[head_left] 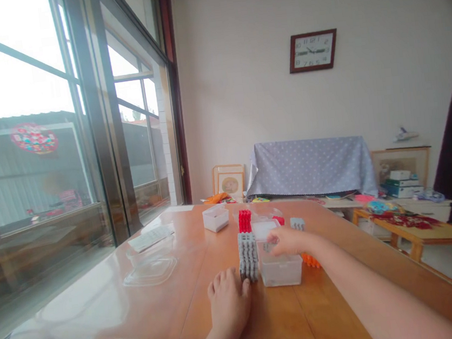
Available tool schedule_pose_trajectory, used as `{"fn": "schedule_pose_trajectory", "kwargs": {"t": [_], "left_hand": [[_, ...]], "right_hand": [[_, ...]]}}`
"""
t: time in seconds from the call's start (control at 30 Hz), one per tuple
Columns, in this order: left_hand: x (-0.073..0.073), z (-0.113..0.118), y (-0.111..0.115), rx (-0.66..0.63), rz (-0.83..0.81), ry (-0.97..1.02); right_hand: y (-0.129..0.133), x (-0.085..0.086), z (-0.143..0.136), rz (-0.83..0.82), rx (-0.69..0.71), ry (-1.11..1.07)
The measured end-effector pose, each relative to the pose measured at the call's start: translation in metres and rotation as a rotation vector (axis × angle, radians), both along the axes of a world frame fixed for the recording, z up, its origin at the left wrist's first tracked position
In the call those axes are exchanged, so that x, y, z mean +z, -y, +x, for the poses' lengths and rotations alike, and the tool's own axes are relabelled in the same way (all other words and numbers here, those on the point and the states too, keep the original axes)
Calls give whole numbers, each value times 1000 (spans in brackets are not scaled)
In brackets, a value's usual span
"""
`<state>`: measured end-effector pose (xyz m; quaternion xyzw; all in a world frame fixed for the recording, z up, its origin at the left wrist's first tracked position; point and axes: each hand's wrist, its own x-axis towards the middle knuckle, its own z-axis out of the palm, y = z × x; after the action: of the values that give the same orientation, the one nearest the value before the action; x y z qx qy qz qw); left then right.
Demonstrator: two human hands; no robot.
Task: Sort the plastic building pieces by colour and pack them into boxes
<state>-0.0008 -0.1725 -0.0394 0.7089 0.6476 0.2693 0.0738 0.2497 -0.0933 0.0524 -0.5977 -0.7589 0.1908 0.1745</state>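
On the near part of the table, my left hand [228,300] lies palm down with its fingers a little apart. Its thumb is at the foot of an upright stack of grey interlocking plastic pieces [248,257]. My right hand [286,240] is over a clear plastic box [282,273], fingers bent down and pinched. A small grey piece [266,246] shows at the fingertips, mostly covered by them. Red pieces [245,220] stand behind the grey stack. Orange pieces [311,260] and a pale grey block [297,223] lie right of the box, partly behind my forearm.
A second clear box [216,218] stands farther back on the wooden table [200,297]. To the left are a clear lid [151,270] and a printed sheet [151,238]. Glass doors line the left side; a low wooden table [445,231] stands at right.
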Motion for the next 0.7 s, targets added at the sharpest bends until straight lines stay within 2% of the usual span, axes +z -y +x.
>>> {"fn": "schedule_pose_trajectory", "kwargs": {"t": [0.13,0.27,0.7], "left_hand": [[0,0,-1,-5,-1,-7],[2,-1,-1,-12,-20,-21],[5,0,0,-17,-43,-42]], "right_hand": [[-7,-15,-9,-73,7,52],[-10,-21,-15,-122,7,92],[-11,-32,-17,1,13,98]]}}
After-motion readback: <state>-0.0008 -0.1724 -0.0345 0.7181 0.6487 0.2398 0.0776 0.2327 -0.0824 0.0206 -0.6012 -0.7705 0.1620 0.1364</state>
